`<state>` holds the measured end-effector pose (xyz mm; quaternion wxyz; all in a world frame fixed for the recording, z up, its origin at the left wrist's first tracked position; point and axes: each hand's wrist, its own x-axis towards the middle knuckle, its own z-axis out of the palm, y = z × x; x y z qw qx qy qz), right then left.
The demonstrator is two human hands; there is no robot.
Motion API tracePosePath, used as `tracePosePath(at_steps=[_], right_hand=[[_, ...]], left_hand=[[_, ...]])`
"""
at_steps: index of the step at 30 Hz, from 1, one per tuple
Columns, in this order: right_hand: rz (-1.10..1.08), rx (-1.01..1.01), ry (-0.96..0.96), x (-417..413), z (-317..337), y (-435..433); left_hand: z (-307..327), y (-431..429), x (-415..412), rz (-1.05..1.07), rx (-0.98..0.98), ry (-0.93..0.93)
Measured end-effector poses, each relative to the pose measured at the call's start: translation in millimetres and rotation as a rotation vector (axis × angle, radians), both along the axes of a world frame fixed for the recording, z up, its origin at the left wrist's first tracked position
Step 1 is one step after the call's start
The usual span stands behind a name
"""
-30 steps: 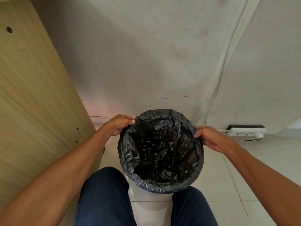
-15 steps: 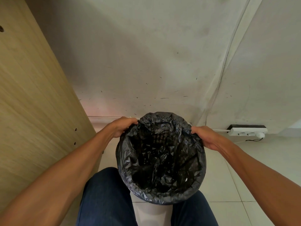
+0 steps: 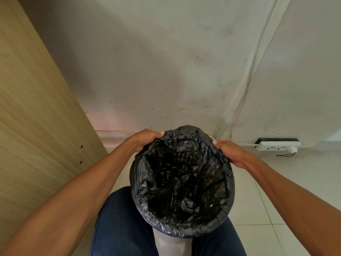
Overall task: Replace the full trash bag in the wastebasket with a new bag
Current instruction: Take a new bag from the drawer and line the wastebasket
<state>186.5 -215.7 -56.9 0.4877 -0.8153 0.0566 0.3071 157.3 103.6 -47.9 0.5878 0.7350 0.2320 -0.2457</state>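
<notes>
Seating the black bag on the wastebasket rim

Both hands, left hand and right hand, pinched the trash bag over the wastebasket's far rim, between the knees; likely next, tucking the fold down evenly.

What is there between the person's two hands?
In the head view, the open mouth of the black trash bag spans the gap between the left hand and the right hand. Each hand grips the bag's rim on its own side.
</notes>
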Motion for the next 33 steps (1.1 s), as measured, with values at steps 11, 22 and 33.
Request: tracePosePath(at_steps=[11, 22, 33], right_hand=[[0.006, 0.044, -0.061, 8.3, 5.2, 13.9], [0.018, 0.062, -0.044, 31.2, -1.8, 30.7], [0.147, 0.019, 0.014, 41.4, 4.7, 45.7]], left_hand=[[-1.8, -18.3, 18.2, -0.064, 0.072, -0.007], [-10.6, -16.8, 45.5, -0.100, 0.151, 0.035], [-3.5, -28.9, 47.2, -0.296, 0.163, -0.065]])
